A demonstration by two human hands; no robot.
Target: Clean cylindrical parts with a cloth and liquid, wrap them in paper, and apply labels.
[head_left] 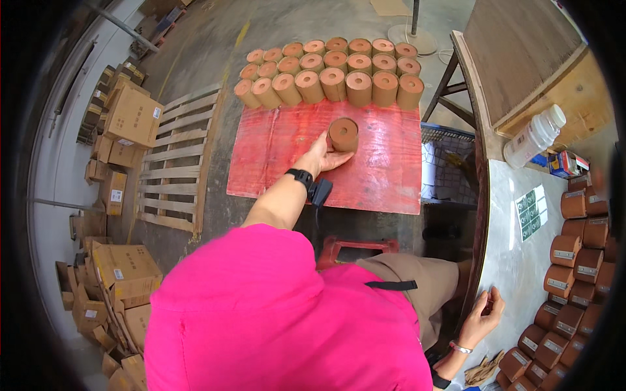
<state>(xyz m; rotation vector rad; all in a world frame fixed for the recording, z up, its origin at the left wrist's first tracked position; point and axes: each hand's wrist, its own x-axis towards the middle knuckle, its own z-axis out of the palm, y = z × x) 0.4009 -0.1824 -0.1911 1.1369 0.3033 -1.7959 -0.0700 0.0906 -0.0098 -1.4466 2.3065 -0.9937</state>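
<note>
My left hand (pixel 323 156) reaches out over a red board (pixel 388 176) and grips a brown cylindrical roll (pixel 343 135). The roll stands upright, its reddish-brown end with a small centre hole facing up. Fingers and thumb wrap its left and lower side. Behind it, several similar rolls (pixel 332 83) stand in three rows along the board's far edge. My right hand (pixel 484 316) is at the near edge of the grey metal tabletop (pixel 508 260) on the right, fingers loosely bent and apart, with nothing visible in it. A green-and-white label sheet (pixel 533 212) lies farther up that tabletop.
Several brown rolls with labels (pixel 559 283) are heaped on the tabletop's right side. A clear bottle with a white cap (pixel 535 137) stands at its far end. A wooden pallet (pixel 176 163) and stacked cartons (pixel 130 117) are on the left; a red stool (pixel 332 251) is near my legs.
</note>
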